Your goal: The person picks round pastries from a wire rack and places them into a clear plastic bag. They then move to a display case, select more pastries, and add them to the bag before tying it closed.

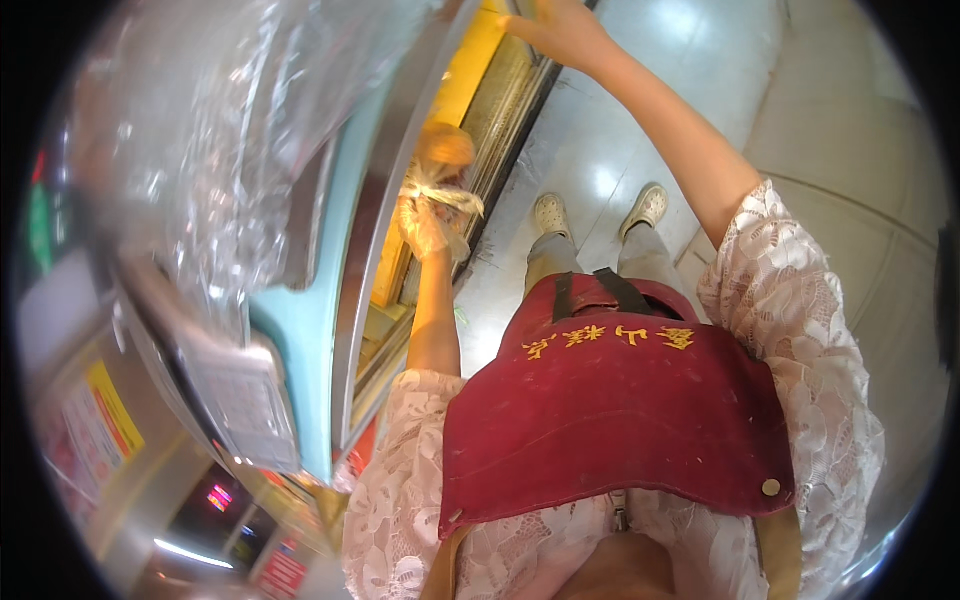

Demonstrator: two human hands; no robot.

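My left hand (426, 225), wrapped in thin clear plastic, reaches into the yellow-lit display cabinet (476, 67). Held just beyond its fingers is a rounded brown baked item (445, 146), blurred. Twisted pale plastic (442, 195) shows between the hand and this item. At the top edge of the view, my bare right hand (562, 31) is by the far end of the cabinet's opening, thumb stretched toward the inside. Its other fingers are partly cut off, so its grip on the frame cannot be made out. Metal sliding tracks (495, 127) run along the cabinet's edge.
On the pale-blue counter top (300, 322) to my left lie crumpled clear plastic bags (225, 150) and a plastic-covered device (247, 397). The counter's metal-trimmed edge (367, 247) overhangs my left hand. My shoes (553, 216) stand on grey floor tiles (600, 150) beside the cabinet.
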